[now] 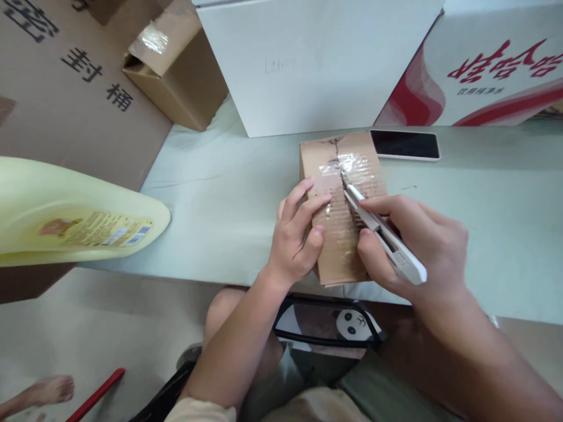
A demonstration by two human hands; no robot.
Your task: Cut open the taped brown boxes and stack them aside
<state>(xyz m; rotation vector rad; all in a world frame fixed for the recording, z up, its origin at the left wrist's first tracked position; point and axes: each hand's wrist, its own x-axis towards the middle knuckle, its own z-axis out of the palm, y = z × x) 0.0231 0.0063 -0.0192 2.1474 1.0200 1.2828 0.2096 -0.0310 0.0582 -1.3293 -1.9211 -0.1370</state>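
Note:
A small taped cardboard box [341, 252] lies on the pale green cloth-covered surface, right in front of me. Along its top seam the clear tape looks cut and torn. My left hand [297, 228] holds the box by its left side, with the fingertips and thumb bent over onto the top. In my right hand [413, 240] is a white utility knife [398, 252], gripped between thumb and fingers. Its tip meets the seam near the upper half of the box; the exact blade length is hard to make out.
Behind the box stand a white carton [316, 70] and a red-and-white carton [492, 76]. A phone [407, 145] lies just beyond the box's right corner. To the left are a yellow bottle [88, 217], an open brown box [189, 82] and a large carton [88, 123].

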